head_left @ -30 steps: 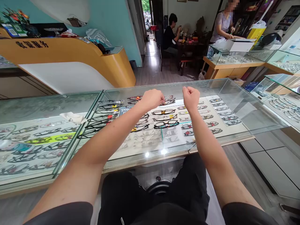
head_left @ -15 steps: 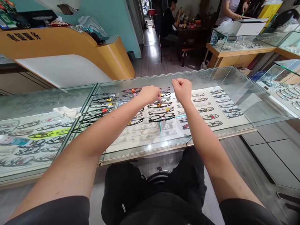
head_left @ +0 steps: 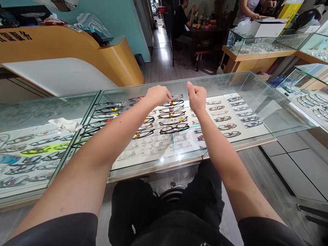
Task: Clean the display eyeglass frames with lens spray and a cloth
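Observation:
Over the far part of the glass display counter (head_left: 143,167) I hold both bare arms stretched forward. My left hand (head_left: 157,95) is bent at the wrist, its fingers curled down and closed; what they hold, if anything, is hidden. To its right, my right hand (head_left: 197,96) is raised in a fist with the thumb on top, and I cannot make out anything in it. The hands are apart. Rows of eyeglasses (head_left: 174,128) lie beneath the glass, nearest to my left hand. More eyeglasses (head_left: 228,126) lie to the right of my right forearm.
A crumpled white cloth (head_left: 65,124) lies on the counter at left. Behind stands a yellow-and-white reception desk (head_left: 125,61). One person (head_left: 182,20) sits at a dark table; another person (head_left: 247,12) stands by a white box (head_left: 269,28) on another display case.
My left hand has shifted slightly left and up, its wrist more bent. The thumb of my right fist now points up more. The whole view has turned a little.

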A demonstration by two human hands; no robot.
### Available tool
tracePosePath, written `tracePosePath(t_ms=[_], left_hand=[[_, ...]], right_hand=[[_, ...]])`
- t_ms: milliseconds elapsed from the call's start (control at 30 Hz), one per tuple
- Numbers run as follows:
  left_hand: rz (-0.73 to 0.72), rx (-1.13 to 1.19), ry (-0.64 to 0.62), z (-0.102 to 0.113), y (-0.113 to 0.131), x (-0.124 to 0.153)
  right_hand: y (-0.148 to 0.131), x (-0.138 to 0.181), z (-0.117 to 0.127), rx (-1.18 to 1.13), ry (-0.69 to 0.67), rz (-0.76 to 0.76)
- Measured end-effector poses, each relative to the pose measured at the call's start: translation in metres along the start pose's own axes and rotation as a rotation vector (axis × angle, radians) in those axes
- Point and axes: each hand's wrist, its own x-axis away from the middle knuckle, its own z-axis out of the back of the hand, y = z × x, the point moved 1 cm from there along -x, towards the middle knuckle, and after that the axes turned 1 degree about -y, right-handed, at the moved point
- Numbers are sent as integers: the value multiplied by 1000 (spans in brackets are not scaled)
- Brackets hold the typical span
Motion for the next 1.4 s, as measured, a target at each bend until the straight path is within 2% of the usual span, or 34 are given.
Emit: tracePosePath(t_ms=[233,433,600,700,833,1000,1133,1233,1300,1400], left_hand=[[33,10,-74,-8,2,-19],[4,-2,-88,-3,10,-11],[-19,96,-29,8,7,1],[-59,257,29,18,-4,18],[-73,550,156,21,-32,60],[-81,986,390,-3,-79,119],[-3,1312,493,-20,-102,144],[14,1486,517,-21,-105,151],[4,1566,492,-19,-104,152],[-22,1653,462,-19,-102,153]], right_hand=[[2,-1,0,7,-8,-9],[2,1,0,-29,-23,-3],[6,-4,6,-36,13,-31],[9,-8,10,-33,25,-40],[11,-8,11,-23,-13,-20],[22,-8,6,-14,-59,-40],[33,-11,9,-15,-47,-127],[20,-9,10,-12,-12,-111],[-3,-2,3,-26,-14,-67],[-52,16,-26,-99,-155,13]])
